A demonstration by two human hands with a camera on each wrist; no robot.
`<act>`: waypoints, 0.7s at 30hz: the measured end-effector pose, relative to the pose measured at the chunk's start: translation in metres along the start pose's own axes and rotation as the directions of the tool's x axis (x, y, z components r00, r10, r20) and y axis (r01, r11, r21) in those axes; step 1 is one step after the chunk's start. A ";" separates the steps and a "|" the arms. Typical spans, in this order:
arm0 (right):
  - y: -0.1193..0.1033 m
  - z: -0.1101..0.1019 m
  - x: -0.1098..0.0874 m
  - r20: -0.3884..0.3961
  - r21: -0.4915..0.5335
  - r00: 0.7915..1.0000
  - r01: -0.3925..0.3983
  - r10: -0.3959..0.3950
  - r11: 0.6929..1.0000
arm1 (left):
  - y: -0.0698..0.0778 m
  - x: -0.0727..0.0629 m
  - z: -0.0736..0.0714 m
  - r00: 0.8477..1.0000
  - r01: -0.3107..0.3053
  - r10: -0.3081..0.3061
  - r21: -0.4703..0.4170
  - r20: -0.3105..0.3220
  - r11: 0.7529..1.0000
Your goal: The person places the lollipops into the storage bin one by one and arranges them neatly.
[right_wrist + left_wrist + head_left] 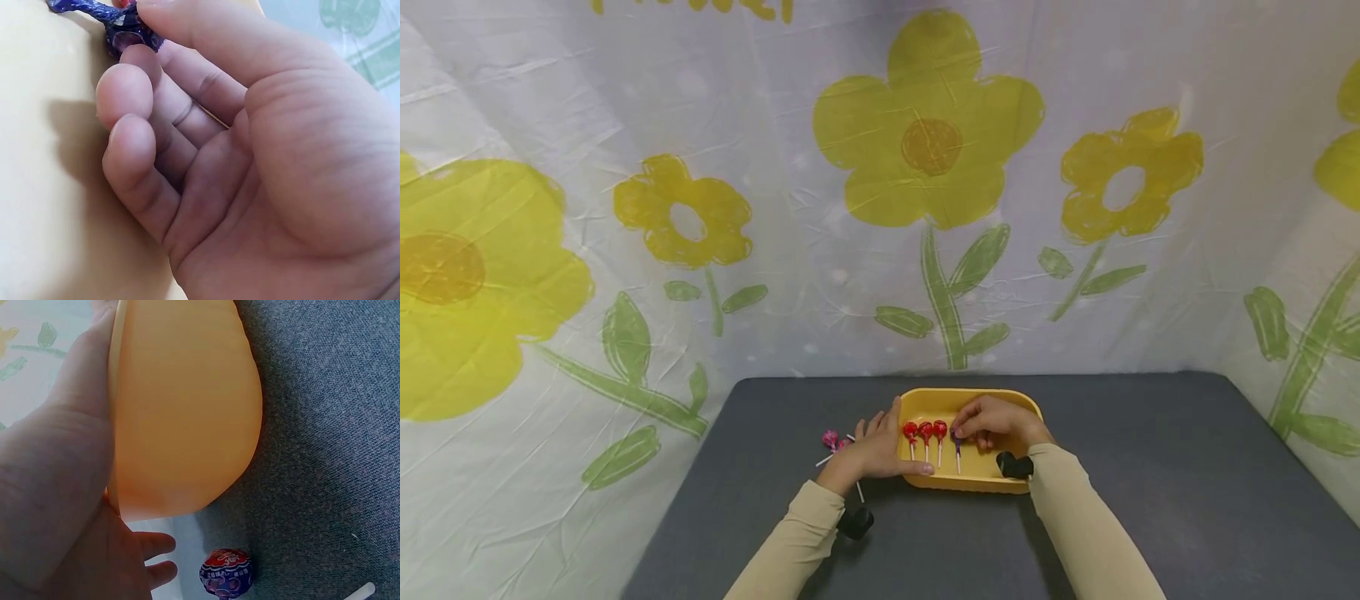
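My right hand pinches a purple-wrapped lollipop by its head between thumb and fingertips, inside a yellow tray. Its white stick points toward the near side. Just left of it, three red lollipops lie in a row in the tray, sticks also toward me. At the tray's left end rests my left hand, fingers stretched out along the side and thumb over the near rim. Pink-wrapped lollipops lie on the table beside that hand, which partly covers them.
The tray stands on a dark grey table. Below the left hand, the left wrist view shows a red and purple lollipop and a white stick end. A white cloth with yellow flowers hangs behind the table.
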State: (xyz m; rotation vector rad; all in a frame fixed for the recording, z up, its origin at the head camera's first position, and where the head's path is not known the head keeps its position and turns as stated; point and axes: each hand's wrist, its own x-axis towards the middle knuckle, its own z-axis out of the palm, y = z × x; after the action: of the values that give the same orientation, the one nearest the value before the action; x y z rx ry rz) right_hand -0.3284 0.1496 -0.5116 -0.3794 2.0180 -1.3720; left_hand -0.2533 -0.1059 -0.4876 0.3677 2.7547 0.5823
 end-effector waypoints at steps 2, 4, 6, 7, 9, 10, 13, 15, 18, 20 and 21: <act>0.001 -0.001 0.001 0.006 -0.001 1.000 0.000 0.000 1.000 | 0.000 0.000 0.000 1.000 -0.003 0.003 0.000 0.002 1.000; 0.002 -0.002 0.002 0.011 -0.020 1.000 0.012 -0.012 1.000 | -0.001 0.000 0.001 1.000 -0.005 0.005 -0.003 0.002 1.000; 0.003 -0.003 0.003 0.011 -0.019 1.000 0.021 -0.021 1.000 | -0.001 0.000 0.001 1.000 -0.006 0.006 -0.009 0.001 1.000; 0.003 -0.003 0.003 0.010 -0.028 1.000 0.029 -0.029 0.999 | 0.000 0.000 0.000 1.000 -0.006 0.006 -0.012 0.000 1.000; 0.002 -0.003 0.004 0.009 -0.043 0.999 0.037 -0.037 0.998 | 0.000 0.000 0.000 1.000 -0.003 0.003 -0.013 0.001 1.000; 0.002 -0.003 0.003 0.009 -0.046 0.999 0.039 -0.038 0.998 | 0.000 0.001 0.000 1.000 -0.001 0.001 -0.014 0.002 1.000; 0.001 -0.002 0.002 0.011 -0.048 0.999 0.039 -0.039 0.998 | 0.000 0.001 0.001 1.000 0.006 -0.006 -0.016 0.007 1.000; 0.000 -0.002 0.001 0.012 -0.045 0.999 0.039 -0.038 0.998 | 0.000 0.001 0.001 1.000 0.008 -0.008 -0.017 0.008 1.000; 0.000 -0.002 0.001 0.015 -0.047 0.999 0.040 -0.040 0.998 | 0.000 0.001 0.001 1.000 0.006 -0.006 -0.014 0.007 1.000; 0.000 -0.002 0.001 0.020 -0.050 0.999 0.042 -0.041 0.998 | 0.000 0.001 0.001 1.000 0.005 -0.005 -0.013 0.007 1.000; 0.000 -0.002 0.001 0.020 -0.054 0.999 0.044 -0.043 0.998 | 0.000 0.001 0.001 1.000 0.004 -0.004 -0.011 0.007 1.000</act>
State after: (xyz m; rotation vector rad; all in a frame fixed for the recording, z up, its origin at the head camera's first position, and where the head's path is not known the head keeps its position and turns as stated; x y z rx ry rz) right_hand -0.3302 0.1509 -0.5117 -0.4620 2.0460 -1.3365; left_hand -0.2536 -0.1052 -0.4883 0.3607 2.7437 0.5940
